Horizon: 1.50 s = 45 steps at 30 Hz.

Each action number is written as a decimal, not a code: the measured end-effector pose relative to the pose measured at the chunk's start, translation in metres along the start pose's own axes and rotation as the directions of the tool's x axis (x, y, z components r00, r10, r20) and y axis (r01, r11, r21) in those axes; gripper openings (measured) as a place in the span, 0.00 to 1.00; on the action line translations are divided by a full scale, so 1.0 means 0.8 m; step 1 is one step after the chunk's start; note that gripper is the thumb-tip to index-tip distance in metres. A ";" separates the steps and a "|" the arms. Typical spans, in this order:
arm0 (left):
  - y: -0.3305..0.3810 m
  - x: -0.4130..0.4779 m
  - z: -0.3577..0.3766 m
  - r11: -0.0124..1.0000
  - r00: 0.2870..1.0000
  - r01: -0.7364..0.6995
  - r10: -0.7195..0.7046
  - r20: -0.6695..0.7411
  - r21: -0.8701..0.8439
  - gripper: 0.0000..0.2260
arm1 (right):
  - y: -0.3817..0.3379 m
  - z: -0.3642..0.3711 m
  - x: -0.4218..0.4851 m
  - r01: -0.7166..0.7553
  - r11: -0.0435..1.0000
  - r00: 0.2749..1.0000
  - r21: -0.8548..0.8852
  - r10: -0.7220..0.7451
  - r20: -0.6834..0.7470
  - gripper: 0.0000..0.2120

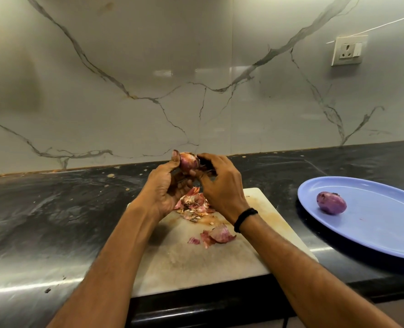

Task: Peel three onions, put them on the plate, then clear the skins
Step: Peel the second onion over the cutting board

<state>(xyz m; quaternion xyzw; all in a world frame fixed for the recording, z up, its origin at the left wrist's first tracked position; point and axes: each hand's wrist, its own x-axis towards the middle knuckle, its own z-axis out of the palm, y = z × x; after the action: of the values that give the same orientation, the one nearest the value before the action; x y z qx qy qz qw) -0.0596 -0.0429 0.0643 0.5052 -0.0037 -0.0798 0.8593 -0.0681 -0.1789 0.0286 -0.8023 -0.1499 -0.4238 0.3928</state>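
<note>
Head view: you hold a half-skinned red onion (189,162) above the cutting board (196,256), your left hand (165,185) gripping it while your right hand (220,185) pinches its skin. Loose skins (194,204) litter the board; one peeled onion (331,202) lies on the blue plate (385,233) at right.

Dark counter (54,209) w/ cutting board (196,261) & blue plate (371,235) directly on it.

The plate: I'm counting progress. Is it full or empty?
Neither: the blue plate holds one peeled onion; the rest is bare. A second onion is in both hands.
</note>
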 end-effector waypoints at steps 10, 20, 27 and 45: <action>-0.003 0.003 -0.005 0.974 0.999 -0.053 0.051 0.011 0.222 0.19 | -0.002 -0.007 0.004 -0.158 0.980 0.984 0.117 0.147 0.103 0.20; -0.004 0.001 -0.002 0.965 0.985 -0.165 0.153 0.076 0.204 0.13 | 0.010 -0.005 0.009 -0.421 0.798 0.907 0.431 0.374 0.195 0.15; -0.002 0.002 -0.003 0.962 0.974 -0.217 0.203 0.099 0.168 0.11 | 0.001 -0.009 0.006 -0.185 0.936 0.982 0.301 0.162 0.100 0.22; -0.003 0.001 -0.003 0.961 0.969 -0.221 0.198 0.146 0.165 0.12 | 0.004 -0.004 0.003 0.025 0.989 0.999 0.145 -0.019 -0.047 0.14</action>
<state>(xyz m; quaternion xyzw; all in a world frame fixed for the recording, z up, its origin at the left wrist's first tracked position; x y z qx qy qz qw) -0.0586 -0.0424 0.0608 0.5713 -0.1194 -0.0198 0.8118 -0.0663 -0.1840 0.0301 -0.7599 -0.1802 -0.4342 0.4489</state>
